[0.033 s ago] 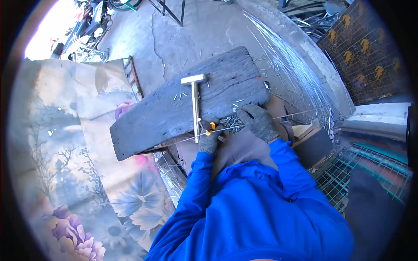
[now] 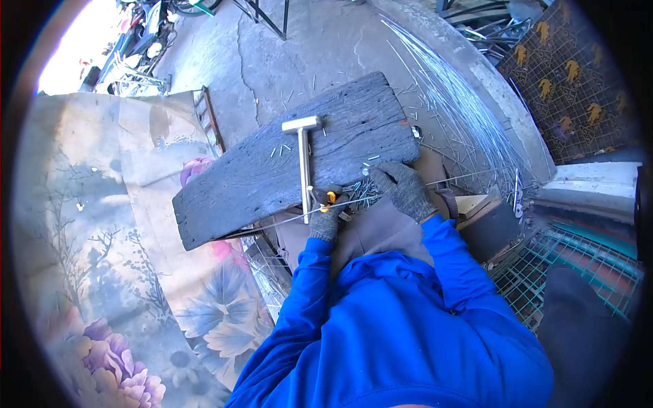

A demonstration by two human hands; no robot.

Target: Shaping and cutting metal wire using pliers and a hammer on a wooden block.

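My left hand (image 2: 325, 219), in a grey knit glove, is closed at the near edge of a dark weathered board (image 2: 238, 187). In it is a dark tool with a yellow part (image 2: 329, 198), its shape mostly hidden. A thin metal rod (image 2: 462, 177) slants across past both hands. My right hand (image 2: 407, 192), also gloved, has its fingers curled together by the board's near right corner; what it holds is hidden. Between the hands is a pile of short metal pins (image 2: 364, 193). A T-shaped metal hammer (image 2: 304, 153) lies on the board beside my left hand.
Loose pins lie scattered over the board and the concrete floor (image 2: 306, 54). Long thin rods (image 2: 442, 81) are bundled at far right. A floral sheet (image 2: 136, 224) spreads along the left, and a green wire grid (image 2: 564, 265) lies at right. Motorbikes (image 2: 139, 47) stand far left.
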